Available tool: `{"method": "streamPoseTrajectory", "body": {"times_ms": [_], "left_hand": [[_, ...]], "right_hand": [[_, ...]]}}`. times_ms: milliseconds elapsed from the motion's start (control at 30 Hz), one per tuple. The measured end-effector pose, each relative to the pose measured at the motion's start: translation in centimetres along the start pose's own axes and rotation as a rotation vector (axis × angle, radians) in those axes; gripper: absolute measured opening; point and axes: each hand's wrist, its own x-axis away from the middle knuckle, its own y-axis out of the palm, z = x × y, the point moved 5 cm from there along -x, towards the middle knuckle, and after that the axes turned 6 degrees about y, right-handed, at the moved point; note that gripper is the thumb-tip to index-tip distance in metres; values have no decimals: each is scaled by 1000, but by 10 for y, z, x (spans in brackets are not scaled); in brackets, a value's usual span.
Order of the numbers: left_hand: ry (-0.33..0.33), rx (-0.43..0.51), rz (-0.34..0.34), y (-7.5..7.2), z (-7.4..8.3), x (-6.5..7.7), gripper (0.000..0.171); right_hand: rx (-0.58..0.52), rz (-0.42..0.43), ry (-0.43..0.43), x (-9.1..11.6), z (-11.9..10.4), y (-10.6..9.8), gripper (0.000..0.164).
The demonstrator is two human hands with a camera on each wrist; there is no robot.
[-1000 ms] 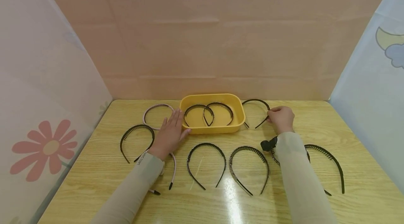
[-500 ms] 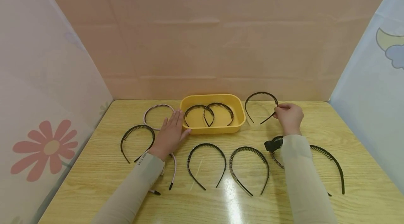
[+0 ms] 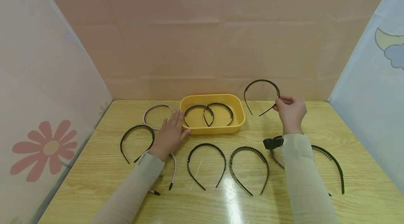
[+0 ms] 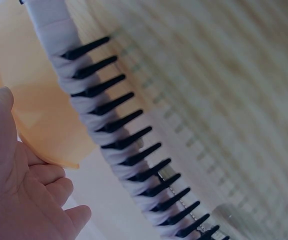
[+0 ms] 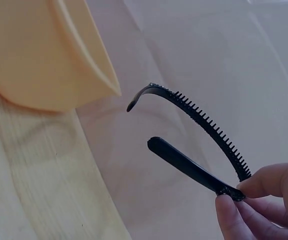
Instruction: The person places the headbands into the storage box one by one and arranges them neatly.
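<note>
My right hand (image 3: 291,113) pinches one arm of a black toothed headband (image 3: 262,81) between thumb and fingers, raised above the table to the right of the yellow bin (image 3: 213,131). In the right wrist view, small sparkly bits show on this headband (image 5: 209,127), its two ends pointing towards the bin. Fingers extended, my left hand (image 3: 169,133) rests against the bin's left side. Two black headbands (image 3: 217,104) overlap inside the bin. A pale pink headband (image 4: 96,107) with black teeth crosses the left wrist view, close to the camera.
Black headbands (image 3: 206,144) lie along the front of the wooden table (image 3: 217,210), one with a black bow (image 3: 272,143) partly under my right sleeve. On the left are a pink headband (image 3: 157,105), a black one (image 3: 137,126) and another pink one (image 3: 174,171) under my left forearm.
My right hand has lifted the black headband off the table, moving up and slightly right, away from the bin's right side. The left hand has stayed on the bin.
</note>
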Motion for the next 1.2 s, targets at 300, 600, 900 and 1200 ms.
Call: {"method": "streamPoseTrajectory", "body": {"times_ms": [300,600,900,1200], "left_hand": [[3,-3,10,0,1,0,79],[4,2,31,-2,1,1,78],[1,8,17,-2,1,0,78],[4,-2,27,-1,0,-2,79]], "right_hand": [[-118,-51,8,10,-8,14,19],[-172,-121,3,18,-4,37,13],[-157,-178,8,30,-3,62,28],[-142,-249,-10,44,-1,91,30]]}}
